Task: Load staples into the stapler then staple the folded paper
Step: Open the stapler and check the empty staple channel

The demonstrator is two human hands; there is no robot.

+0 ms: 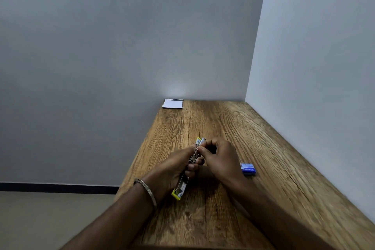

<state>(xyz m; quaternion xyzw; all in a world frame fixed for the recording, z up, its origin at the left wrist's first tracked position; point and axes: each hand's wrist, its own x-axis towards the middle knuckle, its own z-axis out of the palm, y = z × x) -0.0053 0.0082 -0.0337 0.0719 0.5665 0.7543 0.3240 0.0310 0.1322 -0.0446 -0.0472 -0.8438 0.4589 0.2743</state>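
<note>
A yellow and metal stapler lies opened out lengthwise above the wooden table. My left hand grips its middle, fingers curled round the metal channel. My right hand pinches at the channel near the stapler's far end; whether staples are between the fingertips is too small to tell. The folded white paper lies flat at the table's far left corner, against the wall. A small blue staple box rests on the table just right of my right hand.
The table stands in a corner, with grey walls along its far edge and right side. Its left edge drops to a pale floor. A metal bangle circles my left wrist.
</note>
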